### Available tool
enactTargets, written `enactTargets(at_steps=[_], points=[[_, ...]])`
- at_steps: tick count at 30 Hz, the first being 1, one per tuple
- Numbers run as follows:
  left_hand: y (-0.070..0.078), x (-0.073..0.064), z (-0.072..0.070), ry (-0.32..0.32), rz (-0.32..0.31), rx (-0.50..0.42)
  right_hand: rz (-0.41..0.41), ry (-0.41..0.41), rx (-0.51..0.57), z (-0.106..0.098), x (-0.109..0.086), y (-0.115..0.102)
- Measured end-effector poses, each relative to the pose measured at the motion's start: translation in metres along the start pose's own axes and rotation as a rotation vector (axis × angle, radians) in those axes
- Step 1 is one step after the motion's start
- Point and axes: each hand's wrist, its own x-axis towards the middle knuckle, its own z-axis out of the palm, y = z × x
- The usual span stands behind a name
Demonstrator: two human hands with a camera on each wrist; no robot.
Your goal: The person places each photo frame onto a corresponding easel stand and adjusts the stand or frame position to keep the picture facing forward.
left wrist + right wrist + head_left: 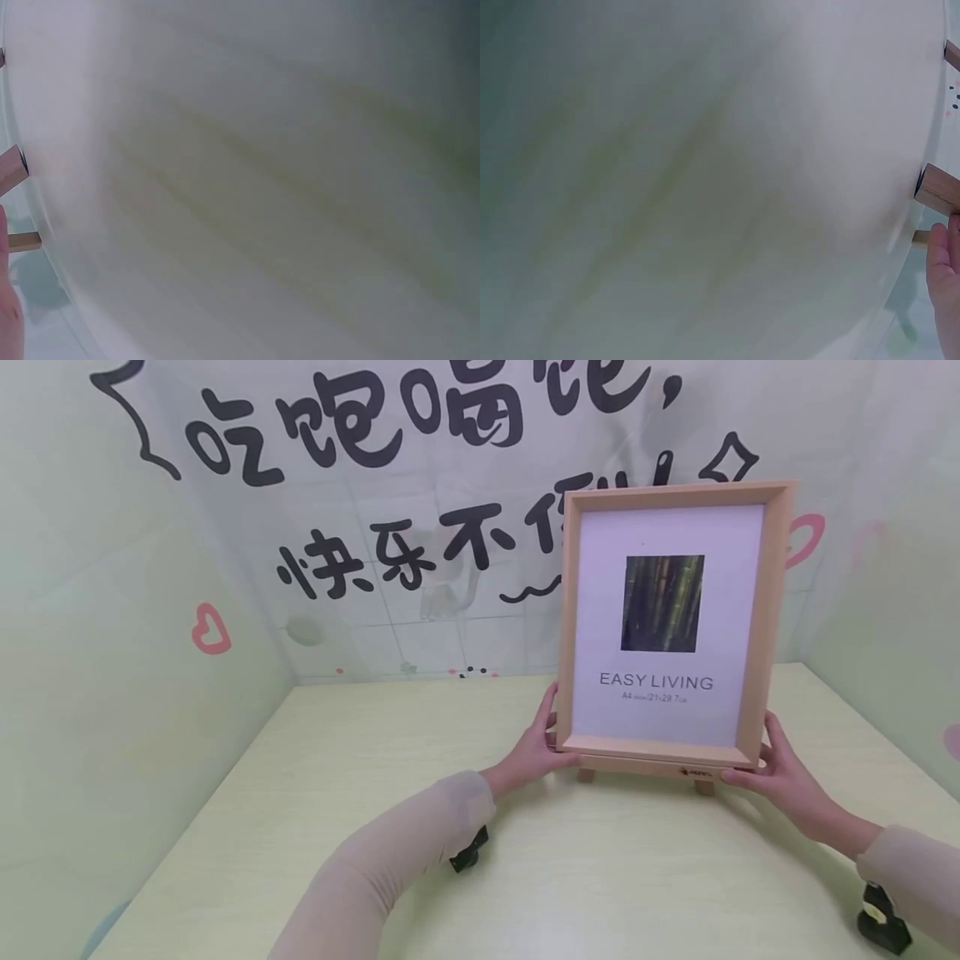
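Note:
A light wooden picture frame [600, 610] stands leaning slightly back on a small tabletop easel [637, 766], whose front ledge runs under its bottom edge. Inside are a white sheet printed "EASY LIVING" and a dark bamboo picture. At the lower left corner my left hand [528, 756] grips the easel, its thumb along the ledge and its fingers beside the frame. My right hand [783, 781] holds the ledge's other end the same way, fingers partly hidden behind. Wooden easel legs [11, 171] show at the left wrist view's edge, and another leg [939, 187] in the right wrist view.
The pale wood-grain table [375, 735] lies beneath, with light walls on both sides. Behind it hangs a white backdrop [420, 643] with black Chinese lettering and pink hearts. Black wrist devices [883, 920] sit under both sleeves.

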Motion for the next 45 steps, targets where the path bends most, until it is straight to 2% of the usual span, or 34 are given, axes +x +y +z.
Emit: enactTargets(at_steps=[4, 10, 17, 25, 33, 45], points=[[0.006, -0.004, -0.003, 0.007, -0.011, 0.01, 0.002, -0.002, -0.007, 0.002, 0.003, 0.0], [0.007, -0.006, -0.008, 0.026, -0.027, 0.014, 0.023, 0.0, -0.026, 0.008, 0.009, -0.001], [-0.019, 0.002, -0.017, 0.046, -0.002, 0.018, 0.058, 0.003, -0.057, 0.014, 0.015, 0.0], [-0.019, -0.001, -0.026, 0.053, -0.024, 0.009, 0.054, -0.005, -0.051, 0.021, 0.023, 0.002], [-0.022, -0.006, -0.034, 0.071, -0.007, 0.02, 0.081, -0.002, -0.13, 0.027, 0.032, 0.003], [-0.023, -0.013, -0.047, 0.099, 0.002, 0.014, 0.127, -0.014, -0.108, 0.039, 0.043, 0.001]])
